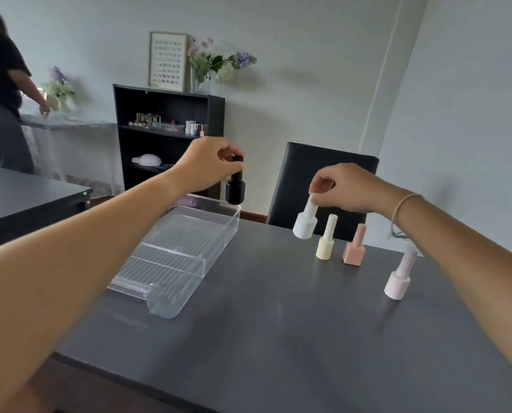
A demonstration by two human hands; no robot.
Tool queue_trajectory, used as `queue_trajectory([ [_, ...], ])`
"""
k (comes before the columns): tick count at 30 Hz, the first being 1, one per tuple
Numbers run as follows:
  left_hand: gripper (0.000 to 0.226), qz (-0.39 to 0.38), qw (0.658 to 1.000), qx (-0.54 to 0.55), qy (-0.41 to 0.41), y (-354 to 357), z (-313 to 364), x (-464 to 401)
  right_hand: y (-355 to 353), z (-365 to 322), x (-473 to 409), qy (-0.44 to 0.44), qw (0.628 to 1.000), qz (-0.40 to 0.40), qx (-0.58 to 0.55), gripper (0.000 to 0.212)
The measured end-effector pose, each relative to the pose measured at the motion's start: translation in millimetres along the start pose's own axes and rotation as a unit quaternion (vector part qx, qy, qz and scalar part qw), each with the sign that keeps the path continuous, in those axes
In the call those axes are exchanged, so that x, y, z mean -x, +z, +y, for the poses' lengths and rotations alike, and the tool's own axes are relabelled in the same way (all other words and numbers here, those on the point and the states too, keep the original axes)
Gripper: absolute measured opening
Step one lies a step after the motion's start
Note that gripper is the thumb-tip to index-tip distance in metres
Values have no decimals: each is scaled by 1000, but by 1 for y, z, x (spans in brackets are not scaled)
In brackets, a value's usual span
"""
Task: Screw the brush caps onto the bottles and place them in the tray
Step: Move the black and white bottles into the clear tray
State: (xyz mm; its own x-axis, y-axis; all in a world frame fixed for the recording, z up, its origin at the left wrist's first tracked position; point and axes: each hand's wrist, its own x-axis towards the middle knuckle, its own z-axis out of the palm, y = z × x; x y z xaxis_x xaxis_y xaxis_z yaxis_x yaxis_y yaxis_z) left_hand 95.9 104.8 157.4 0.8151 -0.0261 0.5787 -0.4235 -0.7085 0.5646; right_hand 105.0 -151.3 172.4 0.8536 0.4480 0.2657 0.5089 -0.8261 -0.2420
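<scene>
My left hand grips a black bottle by its cap and holds it in the air above the far end of the clear plastic tray. The tray lies on the dark table with nothing in it. My right hand pinches the cap of a white bottle, which hangs tilted just above the table. Three capped bottles stand on the table: a yellow one, a pink square one and a pale pink round one.
A black chair stands behind the dark table. A second dark table is at the left. A black shelf stands against the wall. Another person stands at the far left.
</scene>
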Motion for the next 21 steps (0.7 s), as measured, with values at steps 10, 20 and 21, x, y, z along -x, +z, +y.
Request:
queue_trajectory([
  [10,17,13,998,-9,-63,-19,-78,-11,55,-69,-68,-62,992,53,-101,6],
  [20,18,4,995,-22,-93,-4,-129,-17,96,-72,-108,-46,991,61,-107,13],
  [21,18,1,995,-15,-97,-2,-130,-17,98,-72,-111,-46,992,59,-103,13],
])
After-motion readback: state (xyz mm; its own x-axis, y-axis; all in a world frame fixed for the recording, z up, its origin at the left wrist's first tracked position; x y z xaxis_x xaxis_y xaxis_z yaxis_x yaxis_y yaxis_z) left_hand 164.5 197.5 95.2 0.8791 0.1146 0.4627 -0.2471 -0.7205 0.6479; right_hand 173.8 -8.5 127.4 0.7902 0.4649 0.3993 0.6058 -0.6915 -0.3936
